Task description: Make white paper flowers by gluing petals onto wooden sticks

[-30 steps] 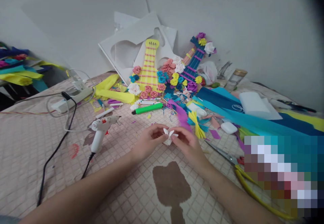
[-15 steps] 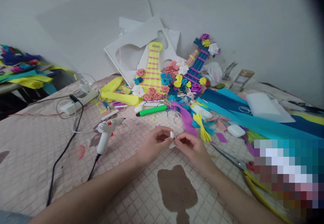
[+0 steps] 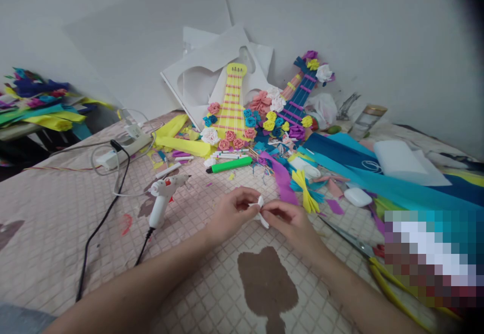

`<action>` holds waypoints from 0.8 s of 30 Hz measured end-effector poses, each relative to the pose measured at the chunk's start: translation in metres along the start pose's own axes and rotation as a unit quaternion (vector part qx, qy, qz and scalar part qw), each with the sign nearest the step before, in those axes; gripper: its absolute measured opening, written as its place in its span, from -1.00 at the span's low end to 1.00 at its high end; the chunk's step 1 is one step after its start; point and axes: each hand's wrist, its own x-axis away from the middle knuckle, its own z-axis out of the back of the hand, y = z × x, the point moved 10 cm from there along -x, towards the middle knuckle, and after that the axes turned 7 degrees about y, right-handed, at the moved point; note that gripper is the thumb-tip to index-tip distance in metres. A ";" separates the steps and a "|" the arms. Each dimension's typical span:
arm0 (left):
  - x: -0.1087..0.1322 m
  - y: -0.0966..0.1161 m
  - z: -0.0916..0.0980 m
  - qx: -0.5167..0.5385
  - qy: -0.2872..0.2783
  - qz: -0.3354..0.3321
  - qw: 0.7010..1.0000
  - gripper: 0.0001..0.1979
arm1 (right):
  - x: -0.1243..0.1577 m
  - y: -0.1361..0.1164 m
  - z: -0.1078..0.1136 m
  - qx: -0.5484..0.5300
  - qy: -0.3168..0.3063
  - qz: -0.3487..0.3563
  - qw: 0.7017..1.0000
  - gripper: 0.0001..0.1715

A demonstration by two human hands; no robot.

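Observation:
A small twisted strip of white crepe paper is pinched between the fingertips of my two hands, above the tiled-pattern tablecloth. My left hand grips its upper part between thumb and fingers. Close beside it, my right hand is closed on the same strip, and a loose end hangs below the fingertips. A purple paper strip lies just beyond my right hand. Farther back, a yellow paper guitar with paper roses leans upright beside a blue paper guitar.
On the left are a white glue gun, its black cord and a power strip. A green marker lies ahead. Scissors with yellow-and-red handles lie on the right, near a white case and blue crepe paper.
More of the white paper now shows between my hands, with an end hanging below the fingertips. My hands stay nearly in place; the view has shifted slightly.

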 end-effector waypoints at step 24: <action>0.001 0.005 0.002 0.009 0.003 -0.003 1.000 -0.80 | -0.003 0.009 0.011 -0.062 0.056 -0.008 0.996 -0.78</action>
